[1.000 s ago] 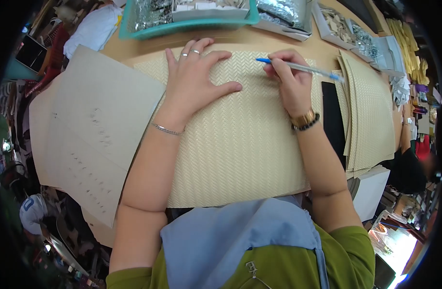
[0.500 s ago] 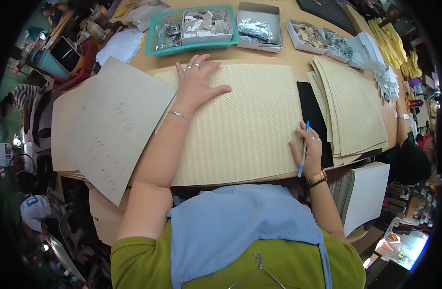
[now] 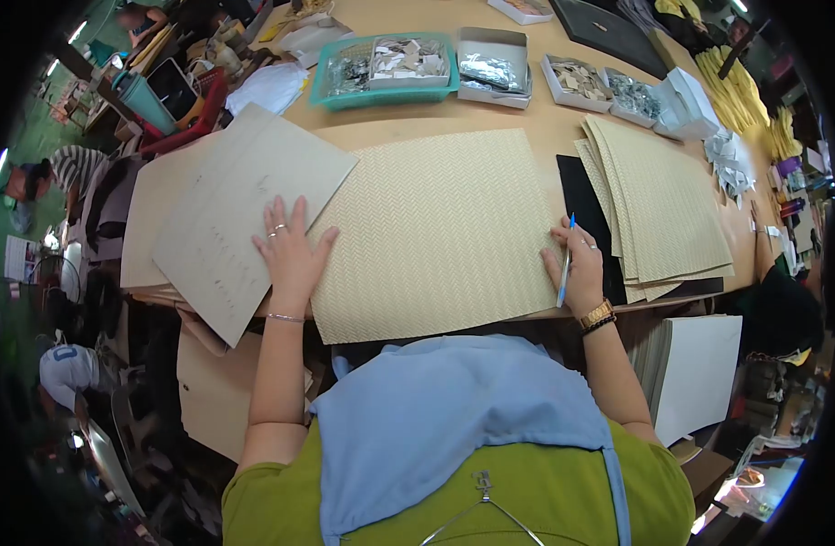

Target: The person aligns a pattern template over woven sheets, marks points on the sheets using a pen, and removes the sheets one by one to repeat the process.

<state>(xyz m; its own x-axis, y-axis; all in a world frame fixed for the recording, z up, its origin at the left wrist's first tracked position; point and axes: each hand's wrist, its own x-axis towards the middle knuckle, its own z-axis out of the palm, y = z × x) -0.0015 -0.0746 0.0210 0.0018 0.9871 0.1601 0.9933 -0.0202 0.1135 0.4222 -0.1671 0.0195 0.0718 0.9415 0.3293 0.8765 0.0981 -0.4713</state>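
Observation:
A cream sheet with a woven zigzag texture (image 3: pixel 427 227) lies before me, slightly turned on the table. My left hand (image 3: pixel 293 250) rests with fingers spread on the grey board (image 3: pixel 245 200), its thumb near the sheet's left edge. This board has rows of small dark marks, partly under my fingers. My right hand (image 3: pixel 581 268) holds a blue-tipped pen (image 3: pixel 566 264) at the sheet's lower right edge. Beside that hand is a black strip (image 3: pixel 586 205), partly covered by a stack of similar textured sheets (image 3: pixel 668 200).
A teal basket (image 3: pixel 345 96) and open boxes (image 3: pixel 499 96) of small pieces stand at the back. White boards (image 3: pixel 699 373) are stacked at the lower right. A person in a white cap (image 3: pixel 65 369) is at the left, with other people farther off.
My left hand has moved from the textured sheet down and left onto the grey board. My right hand, still with the pen, has dropped to the lower right edge. The sheet has turned slightly.

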